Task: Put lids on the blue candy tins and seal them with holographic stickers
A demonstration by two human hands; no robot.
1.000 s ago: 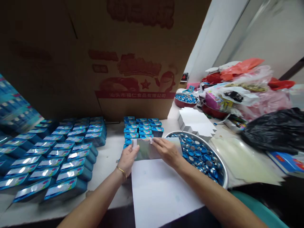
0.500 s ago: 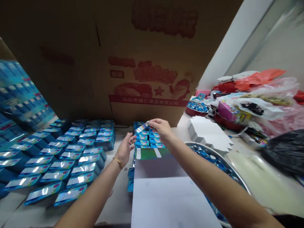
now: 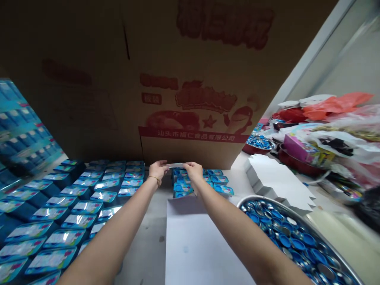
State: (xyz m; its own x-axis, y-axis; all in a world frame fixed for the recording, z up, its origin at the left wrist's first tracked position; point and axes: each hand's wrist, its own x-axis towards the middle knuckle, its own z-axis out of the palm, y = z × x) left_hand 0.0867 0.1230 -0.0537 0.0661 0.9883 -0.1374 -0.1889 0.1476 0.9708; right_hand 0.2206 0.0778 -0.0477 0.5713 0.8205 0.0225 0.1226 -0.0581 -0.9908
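At the centre of the frame, the left hand [image 3: 158, 168] and right hand [image 3: 193, 170] pinch the two ends of a thin shiny strip [image 3: 177, 165], probably a sticker, above a small block of blue tins [image 3: 208, 181], just before the big cardboard box [image 3: 190, 79].

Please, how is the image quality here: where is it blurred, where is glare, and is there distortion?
Head view: wide-angle distortion bends the edges; the cardboard box print looks soft, the bags at right blurred; glare shines on the blue tins; both hands fairly sharp.
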